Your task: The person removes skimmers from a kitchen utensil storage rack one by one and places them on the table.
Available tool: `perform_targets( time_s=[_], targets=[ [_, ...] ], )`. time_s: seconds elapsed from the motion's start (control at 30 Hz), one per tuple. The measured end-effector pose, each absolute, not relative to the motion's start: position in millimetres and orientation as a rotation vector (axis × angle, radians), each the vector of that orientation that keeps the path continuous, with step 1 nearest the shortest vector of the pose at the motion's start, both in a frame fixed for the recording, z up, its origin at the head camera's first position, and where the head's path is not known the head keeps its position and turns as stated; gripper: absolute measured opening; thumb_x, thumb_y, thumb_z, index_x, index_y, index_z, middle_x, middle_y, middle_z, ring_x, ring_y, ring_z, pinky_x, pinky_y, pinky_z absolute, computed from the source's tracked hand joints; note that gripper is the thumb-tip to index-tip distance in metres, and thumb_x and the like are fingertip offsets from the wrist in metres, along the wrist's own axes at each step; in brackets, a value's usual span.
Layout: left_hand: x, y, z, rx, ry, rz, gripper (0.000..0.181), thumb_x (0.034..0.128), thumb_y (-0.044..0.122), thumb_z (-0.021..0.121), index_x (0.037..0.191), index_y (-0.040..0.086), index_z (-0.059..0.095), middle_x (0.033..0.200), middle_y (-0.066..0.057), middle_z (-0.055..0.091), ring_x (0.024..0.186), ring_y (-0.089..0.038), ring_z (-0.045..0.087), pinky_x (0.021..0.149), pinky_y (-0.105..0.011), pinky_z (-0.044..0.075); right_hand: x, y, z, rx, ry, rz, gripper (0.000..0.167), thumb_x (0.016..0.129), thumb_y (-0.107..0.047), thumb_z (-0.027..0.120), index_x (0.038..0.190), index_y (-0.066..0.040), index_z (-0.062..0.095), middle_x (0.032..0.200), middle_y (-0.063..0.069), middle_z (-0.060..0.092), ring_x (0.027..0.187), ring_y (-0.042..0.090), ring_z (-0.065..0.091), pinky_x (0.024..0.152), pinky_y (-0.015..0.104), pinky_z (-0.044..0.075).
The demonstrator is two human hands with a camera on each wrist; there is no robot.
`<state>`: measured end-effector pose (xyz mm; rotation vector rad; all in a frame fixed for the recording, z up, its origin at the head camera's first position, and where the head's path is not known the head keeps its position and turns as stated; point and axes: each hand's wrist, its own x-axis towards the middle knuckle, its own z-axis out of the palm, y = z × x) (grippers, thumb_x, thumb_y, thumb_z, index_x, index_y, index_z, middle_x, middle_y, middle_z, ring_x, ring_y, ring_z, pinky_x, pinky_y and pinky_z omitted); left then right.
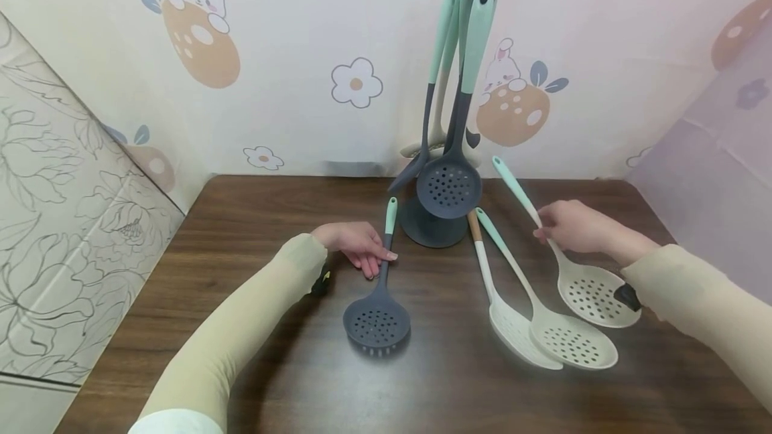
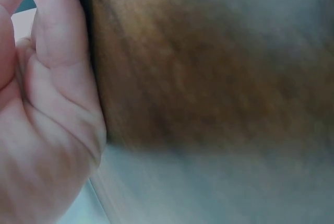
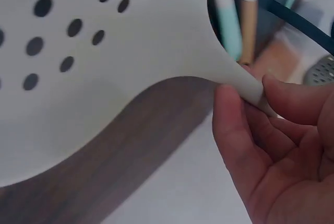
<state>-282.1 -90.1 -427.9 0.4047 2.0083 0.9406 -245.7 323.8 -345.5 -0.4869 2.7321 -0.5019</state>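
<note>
My left hand (image 1: 360, 246) pinches the grey shaft of a dark slotted skimmer (image 1: 376, 319) with a mint handle, its head toward the table's front. In the left wrist view the palm (image 2: 57, 109) shows at the left edge, the skimmer out of view. My right hand (image 1: 573, 225) pinches the shaft of a cream skimmer (image 1: 594, 295) with a mint handle; in the right wrist view, thumb and fingers of this hand (image 3: 282, 135) close on its neck beside the perforated head (image 3: 120, 51). Left of it lie another cream skimmer (image 1: 573, 341) and a white turner (image 1: 519, 330) with a wooden handle.
A utensil stand (image 1: 433, 226) with a round dark base rises at the table's back, right of centre. Several mint-handled utensils hang from it, a dark skimmer (image 1: 449, 187) in front. A patterned wall covering (image 1: 289, 32) stands behind the brown table (image 1: 241, 220).
</note>
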Motion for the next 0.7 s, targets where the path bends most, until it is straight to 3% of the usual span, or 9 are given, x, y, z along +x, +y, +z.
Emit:
perform_targets(
  time_s=[0.27, 0.7],
  targets=[
    [-284.1, -90.0, -430.1, 0.415, 1.996, 0.931, 0.046, 0.0861, 0.049, 0.074, 0.083, 0.004, 0.074, 0.081, -0.014, 0.075, 0.073, -0.016, 0.074, 0.053, -0.019, 0.048, -235.9, 330.1, -362.4, -0.431, 2.603, -0.534, 0.019, 0.095, -0.002, 0.058, 0.108, 0.012, 0.061, 0.089, 0.009, 0.067, 0.081, 0.023, 0.064, 0.067, 0.041, 0.056],
    [-283.2, -91.1, -428.6, 0.399, 1.980, 0.953, 0.044, 0.0869, 0.046, 0.075, 0.081, 0.003, 0.073, 0.080, -0.014, 0.074, 0.070, -0.015, 0.073, 0.052, -0.019, 0.048, -232.8, 331.6, -370.5, -0.451, 2.536, -0.443, 0.011, 0.097, -0.004, 0.054, 0.097, 0.003, 0.063, 0.078, 0.005, 0.060, 0.068, 0.017, 0.055, 0.059, 0.034, 0.048]
  ],
)
